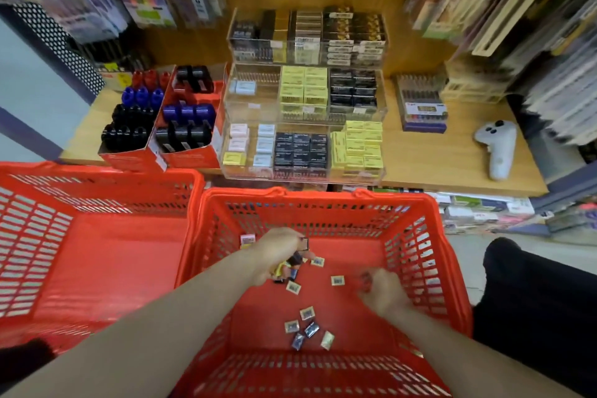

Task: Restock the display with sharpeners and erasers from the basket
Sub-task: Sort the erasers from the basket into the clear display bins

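Note:
Both my hands are down inside the red basket [323, 197] in front of me. My left hand [277, 254] is shut on a bunch of small erasers, black and yellow ones sticking out below the fingers. My right hand [382, 292] is curled low at the basket's right side; it is blurred, and I cannot tell if it holds anything. Several loose erasers [307, 326] lie on the basket floor. Beyond the basket, the clear tiered display [303, 119] holds rows of white, yellow and black erasers. Red cartons of sharpeners [161, 116] stand to its left.
A second red basket [80, 236] sits to the left. On the wooden shelf [452, 165] lie a white controller [499, 147] and a pack of pens [423, 107]. Hanging packets and paper stacks fill both sides. My dark-clothed knee [533, 284] is at the right.

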